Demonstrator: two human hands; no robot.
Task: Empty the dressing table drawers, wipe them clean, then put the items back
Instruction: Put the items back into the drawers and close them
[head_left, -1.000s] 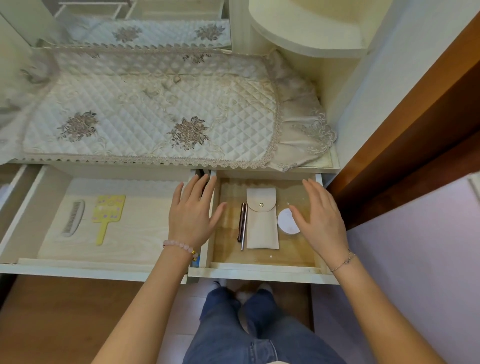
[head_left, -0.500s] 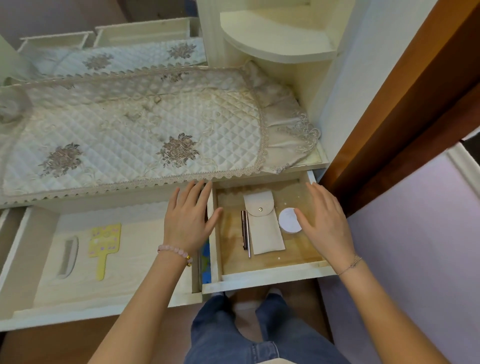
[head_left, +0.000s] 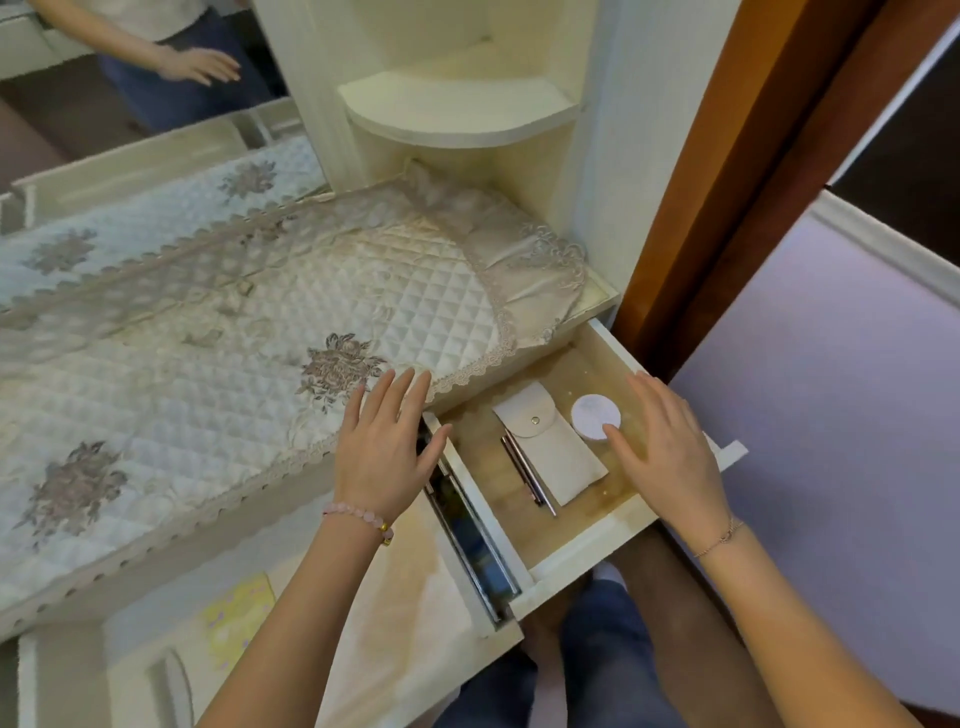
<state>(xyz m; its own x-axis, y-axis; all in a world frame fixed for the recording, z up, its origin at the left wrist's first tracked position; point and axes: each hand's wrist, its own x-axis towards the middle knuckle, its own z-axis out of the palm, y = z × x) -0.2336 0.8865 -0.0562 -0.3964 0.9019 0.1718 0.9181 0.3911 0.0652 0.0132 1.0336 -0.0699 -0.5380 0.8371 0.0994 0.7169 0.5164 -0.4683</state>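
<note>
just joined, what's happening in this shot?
A person stands at a dressing table with two drawers pulled open. Both hands are open and hold nothing. The left hand hovers by the left wall of the right drawer; the right hand hovers over it, thumb by a round white case. A pouch and pens lie beside it, and a yellow item lies in the left drawer. Nothing is emptied yet.

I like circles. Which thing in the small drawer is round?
The flat white round case by the right hand; the cream snap pouch and metal pens are long.
</note>
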